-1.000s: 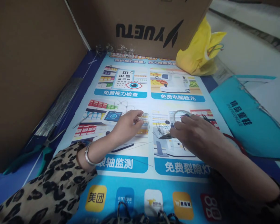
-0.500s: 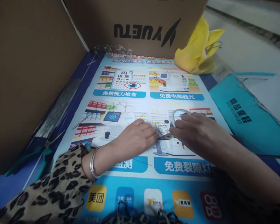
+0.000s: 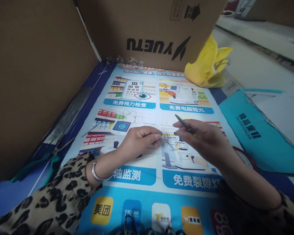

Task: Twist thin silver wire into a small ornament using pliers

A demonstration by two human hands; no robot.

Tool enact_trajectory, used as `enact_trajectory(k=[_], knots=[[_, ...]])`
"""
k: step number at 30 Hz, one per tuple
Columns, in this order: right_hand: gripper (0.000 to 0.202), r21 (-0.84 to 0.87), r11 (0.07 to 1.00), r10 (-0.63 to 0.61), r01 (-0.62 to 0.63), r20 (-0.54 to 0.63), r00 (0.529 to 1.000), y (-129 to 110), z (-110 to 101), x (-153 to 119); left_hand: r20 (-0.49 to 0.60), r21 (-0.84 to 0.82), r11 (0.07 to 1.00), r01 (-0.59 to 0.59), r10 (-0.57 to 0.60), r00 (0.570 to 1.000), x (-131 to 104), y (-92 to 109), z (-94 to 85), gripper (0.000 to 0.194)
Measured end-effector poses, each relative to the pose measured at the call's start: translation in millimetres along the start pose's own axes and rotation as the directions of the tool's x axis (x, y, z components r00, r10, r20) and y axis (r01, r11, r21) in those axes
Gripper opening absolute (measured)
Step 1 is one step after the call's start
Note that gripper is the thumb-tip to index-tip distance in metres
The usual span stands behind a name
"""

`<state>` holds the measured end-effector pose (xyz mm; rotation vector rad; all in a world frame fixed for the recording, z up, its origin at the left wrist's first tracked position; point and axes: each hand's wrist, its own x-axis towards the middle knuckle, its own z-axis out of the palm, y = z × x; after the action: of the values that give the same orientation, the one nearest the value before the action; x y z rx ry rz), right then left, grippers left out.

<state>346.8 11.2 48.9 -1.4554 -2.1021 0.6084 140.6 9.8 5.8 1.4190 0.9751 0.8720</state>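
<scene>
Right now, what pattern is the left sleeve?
Leopard print, tan with black spots, on the left sleeve; head view.

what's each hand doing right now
left hand: closed, pinching thin wire
right hand: closed, holding a slim dark tool

The left hand [image 3: 140, 139] comes out of a long sleeve [image 3: 51, 199] with a leopard pattern: dark brown and black spots on a light tan cloth. This sleeve fills the lower left of the frame and ends at the wrist. On the left wrist there is a plain silver bracelet [image 3: 95, 169], smooth and round. The right hand [image 3: 203, 138] is bare up to the forearm. At the lower right corner, a small part of the right sleeve [image 3: 290, 213] shows the same leopard pattern, though it is dark and blurred there.
</scene>
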Motion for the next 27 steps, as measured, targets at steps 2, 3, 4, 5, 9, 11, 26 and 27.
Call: enact_trajectory(k=[2,3,4,5,9,11,26,27], knots=[[0.022,0.042,0.998,0.053,-0.054,0.034,0.998,-4.4,7.8,2.8,-0.030,-0.102,0.994,0.036,-0.040,0.999,0.1,0.5,1.4,0.020],[0.022,0.084,0.995,0.058,-0.063,0.054,0.997,-6.1,11.4,3.9,-0.050,-0.124,0.991,0.044,-0.050,0.997,0.3,-0.1,1.8,0.020],[0.022,0.127,0.990,0.060,-0.069,0.071,0.996,-7.6,14.7,4.9,-0.088,-0.124,0.991,0.041,-0.052,0.995,0.6,-1.1,2.2,0.020],[0.023,0.167,0.983,0.062,-0.077,0.094,0.994,-9.0,17.6,5.6,-0.134,-0.103,0.994,0.041,-0.055,0.989,1.0,-2.2,2.5,0.019],[0.025,0.227,0.969,0.062,-0.098,0.163,0.985,-13.3,29.0,7.1,-0.276,0.089,0.995,0.040,-0.014,0.961,2.3,-6.3,3.8,0.017],[0.023,0.237,0.964,0.084,-0.120,0.156,0.984,-14.2,34.8,7.9,-0.275,0.155,0.988,0.024,0.019,0.961,2.1,-8.0,3.9,0.017],[0.022,0.490,0.837,0.246,-0.244,0.062,0.967,6.8,58.8,6.6,-0.072,-0.300,0.950,0.087,-0.114,0.991,12.2,-14.4,-7.5,0.015],[0.022,0.498,0.834,0.245,-0.238,0.052,0.968,6.9,60.8,6.0,-0.069,-0.341,0.934,0.104,-0.135,0.988,11.5,-14.6,-6.0,0.015]])
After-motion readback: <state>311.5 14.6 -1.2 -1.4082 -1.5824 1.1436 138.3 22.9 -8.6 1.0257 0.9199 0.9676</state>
